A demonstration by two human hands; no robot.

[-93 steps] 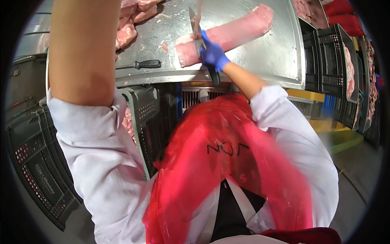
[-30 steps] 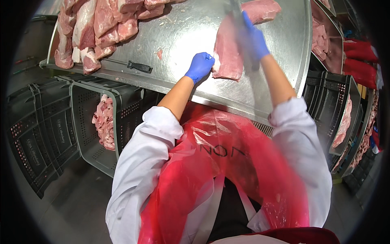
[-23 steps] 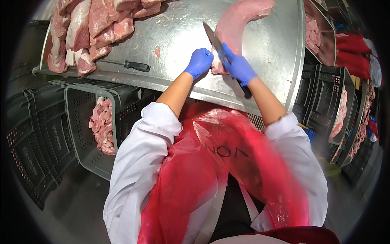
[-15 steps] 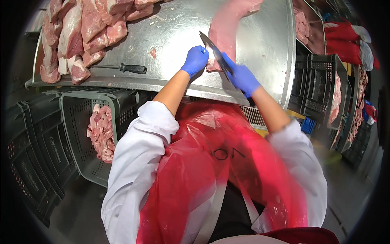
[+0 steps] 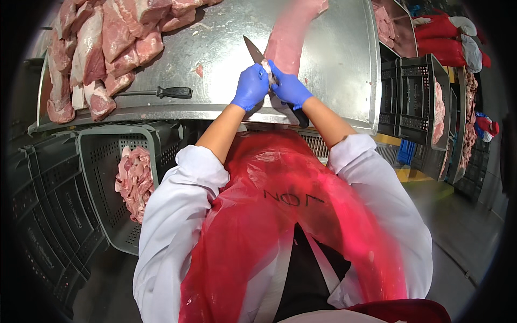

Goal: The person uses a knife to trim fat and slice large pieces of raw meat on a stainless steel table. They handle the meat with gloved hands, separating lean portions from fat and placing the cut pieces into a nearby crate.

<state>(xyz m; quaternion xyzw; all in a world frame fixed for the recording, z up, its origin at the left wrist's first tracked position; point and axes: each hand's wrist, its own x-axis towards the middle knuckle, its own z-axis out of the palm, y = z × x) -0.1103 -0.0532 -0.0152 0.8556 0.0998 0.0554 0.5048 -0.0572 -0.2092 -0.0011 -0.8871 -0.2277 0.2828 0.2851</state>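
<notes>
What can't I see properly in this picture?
In the head view:
Knife handle: partly hidden by the right hand.
Inside of the left hand: hidden by its curled fingers.
Long meat piece: far end blurred and cut off by the top edge.
Meat pile: cut off there too.

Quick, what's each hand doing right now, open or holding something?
Left hand: closed, beside the long meat piece; whether it pinches any is hidden.
Right hand: closed around the knife.
</notes>
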